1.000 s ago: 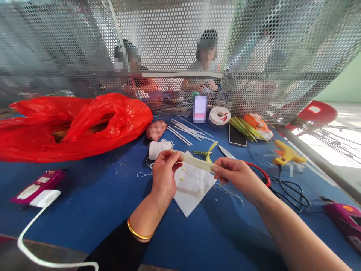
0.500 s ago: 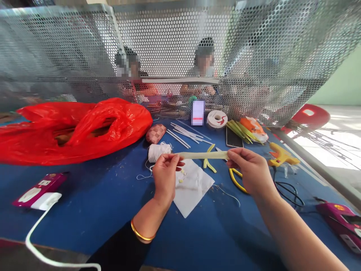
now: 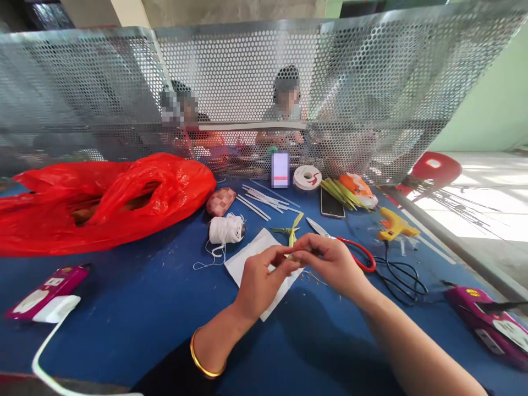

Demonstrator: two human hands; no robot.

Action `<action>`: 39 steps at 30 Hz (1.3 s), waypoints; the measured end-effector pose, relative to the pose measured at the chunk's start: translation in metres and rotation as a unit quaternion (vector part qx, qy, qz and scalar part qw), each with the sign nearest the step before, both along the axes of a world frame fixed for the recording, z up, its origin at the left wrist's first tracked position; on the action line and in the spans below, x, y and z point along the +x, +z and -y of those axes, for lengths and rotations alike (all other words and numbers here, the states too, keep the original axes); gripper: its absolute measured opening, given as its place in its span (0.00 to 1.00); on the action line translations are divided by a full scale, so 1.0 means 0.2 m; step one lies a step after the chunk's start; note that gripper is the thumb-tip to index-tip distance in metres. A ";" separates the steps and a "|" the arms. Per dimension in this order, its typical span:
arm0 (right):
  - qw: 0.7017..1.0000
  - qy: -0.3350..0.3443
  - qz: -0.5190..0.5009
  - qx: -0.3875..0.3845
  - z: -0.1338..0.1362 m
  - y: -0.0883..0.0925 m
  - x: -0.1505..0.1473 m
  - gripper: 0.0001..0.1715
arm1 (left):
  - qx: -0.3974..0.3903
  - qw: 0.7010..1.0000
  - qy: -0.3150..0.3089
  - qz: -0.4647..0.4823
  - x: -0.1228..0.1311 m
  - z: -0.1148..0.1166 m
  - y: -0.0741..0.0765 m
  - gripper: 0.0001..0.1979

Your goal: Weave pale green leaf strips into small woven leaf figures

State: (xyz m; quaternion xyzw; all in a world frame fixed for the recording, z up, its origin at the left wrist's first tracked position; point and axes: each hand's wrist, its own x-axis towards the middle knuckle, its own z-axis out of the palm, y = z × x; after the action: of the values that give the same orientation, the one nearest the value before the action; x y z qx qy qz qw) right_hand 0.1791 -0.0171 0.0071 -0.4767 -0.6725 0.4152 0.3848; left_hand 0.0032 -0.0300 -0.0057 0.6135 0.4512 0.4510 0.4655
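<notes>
Over the white paper sheet [image 3: 243, 264], my left hand [image 3: 262, 275] and my right hand [image 3: 332, 264] meet with their fingertips touching. Both pinch a pale green strip [image 3: 291, 257], mostly hidden by the fingers. Just beyond them, crossed yellow-green leaf-like strips [image 3: 295, 224] lie on the blue table. Scissors [image 3: 319, 227] with a red and yellow handle rest beside my right hand, partly covered by it. A spool of white string [image 3: 226, 229] stands past my left hand, its loose end trailing on the table.
A large red plastic bag [image 3: 181, 181] fills the left. White sticks [image 3: 264, 198], a ribbon roll [image 3: 307, 177], a phone [image 3: 332, 204], green strips [image 3: 340, 192] and a yellow glue gun [image 3: 396, 224] lie farther back. Purple power strips [image 3: 489, 319] flank the table. Perforated metal [image 3: 247, 60] separates me from other people.
My hands have come together from holding the strip stretched between them, and the strip is now mostly hidden in my fingers. The view has shifted slightly.
</notes>
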 end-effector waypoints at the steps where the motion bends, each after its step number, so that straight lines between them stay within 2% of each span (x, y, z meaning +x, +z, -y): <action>1: 1.000 -0.017 0.005 -0.001 0.00 0.00 -0.01 0.07 | -0.034 0.999 0.000 0.004 0.01 0.00 -0.01 0.09; 3: 0.999 -0.045 0.010 -0.006 0.00 -0.02 -0.03 0.08 | -0.098 0.994 -0.007 0.037 0.02 -0.01 -0.03 0.12; 7: 0.999 -0.043 -0.015 -0.030 -0.04 -0.04 -0.01 0.10 | -0.227 0.964 -0.034 0.137 0.02 -0.03 -0.06 0.17; 9: 0.994 -0.112 0.008 0.009 -0.06 -0.04 0.03 0.09 | -0.263 0.950 -0.020 0.165 0.02 -0.04 -0.06 0.19; 11: 0.966 -0.238 0.059 0.082 -0.09 -0.03 0.09 0.11 | -0.272 0.945 0.005 0.183 0.02 -0.04 -0.06 0.19; 12: 0.952 -0.280 0.081 0.096 -0.10 -0.03 0.12 0.14 | -0.271 0.943 0.017 0.190 0.02 -0.04 -0.06 0.19; 13: 0.947 -0.294 0.096 0.086 -0.11 -0.02 0.14 0.18 | -0.268 0.943 0.028 0.198 0.01 -0.04 -0.06 0.19; 15: 0.950 -0.274 0.129 0.081 -0.12 -0.01 0.17 0.16 | -0.257 0.942 0.047 0.209 0.01 -0.05 -0.06 0.19; 17: 0.963 -0.219 0.133 0.081 -0.12 -0.01 0.16 0.11 | -0.248 0.943 0.058 0.215 0.01 -0.05 -0.06 0.18; 19: 0.982 -0.160 0.083 0.049 -0.11 -0.02 0.12 0.15 | -0.238 0.945 0.066 0.215 0.01 -0.05 -0.06 0.18; 21: 0.994 -0.110 -0.006 -0.026 -0.09 -0.04 0.05 0.16 | -0.225 0.950 0.063 0.210 0.02 -0.04 -0.05 0.17; 24: 0.987 -0.064 -0.108 -0.096 -0.07 -0.07 -0.03 0.15 | -0.213 0.960 0.026 0.180 0.02 -0.04 -0.06 0.16; 27: 0.987 -0.055 -0.119 -0.094 -0.05 -0.10 -0.06 0.11 | -0.210 0.968 -0.011 0.138 0.02 -0.03 -0.06 0.15; 31: 0.994 -0.069 -0.055 -0.061 -0.02 -0.09 -0.06 0.10 | -0.216 0.969 -0.044 0.115 0.01 -0.02 -0.05 0.14; 37: 0.995 -0.077 -0.056 -0.029 -0.02 -0.08 -0.05 0.13 | -0.207 0.970 -0.025 0.128 0.01 -0.03 -0.05 0.13; 39: 0.997 -0.052 -0.044 -0.035 -0.02 -0.09 -0.05 0.12 | -0.206 0.970 -0.017 0.128 0.01 -0.04 -0.05 0.13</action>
State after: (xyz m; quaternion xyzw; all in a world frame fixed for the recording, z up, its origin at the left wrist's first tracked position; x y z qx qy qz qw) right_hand 0.1682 -0.0125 -0.0100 -0.5050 -0.6144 0.4387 0.4184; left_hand 0.0045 -0.0226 -0.0161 0.4491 0.4605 0.4147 0.6436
